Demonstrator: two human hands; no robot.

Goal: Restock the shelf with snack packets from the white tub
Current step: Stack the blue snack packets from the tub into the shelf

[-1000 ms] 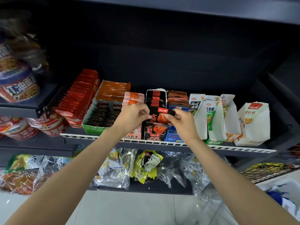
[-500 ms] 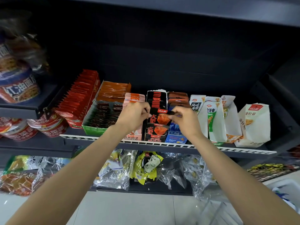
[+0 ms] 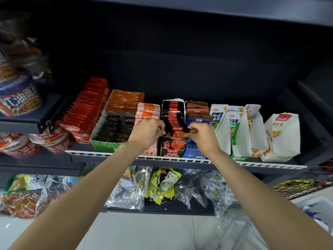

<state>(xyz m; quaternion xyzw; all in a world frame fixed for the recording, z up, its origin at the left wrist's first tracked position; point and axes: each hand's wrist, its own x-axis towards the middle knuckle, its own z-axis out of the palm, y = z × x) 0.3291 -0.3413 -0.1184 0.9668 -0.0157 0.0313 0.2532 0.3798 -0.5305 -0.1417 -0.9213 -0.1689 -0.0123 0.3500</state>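
A black snack packet (image 3: 177,132) with red and orange print is held at the front of a black display box (image 3: 172,150) on the middle shelf (image 3: 180,160). My left hand (image 3: 148,131) pinches the packet's left edge and my right hand (image 3: 202,135) pinches its right edge. Behind it, a row of the same black-and-red packets (image 3: 173,114) fills the box. A corner of the white tub (image 3: 319,212) shows at the lower right, mostly out of frame.
Red packets (image 3: 86,109), orange packets (image 3: 126,101), a green box of dark packets (image 3: 111,130), pink packets (image 3: 148,110) and a blue box (image 3: 195,120) flank the black box. White open cartons (image 3: 239,130) stand right. Noodle cups (image 3: 19,100) sit left; bagged snacks (image 3: 165,183) lie below.
Both hands have moved the black packet down and forward into the front of the black box. The view has shifted slightly.
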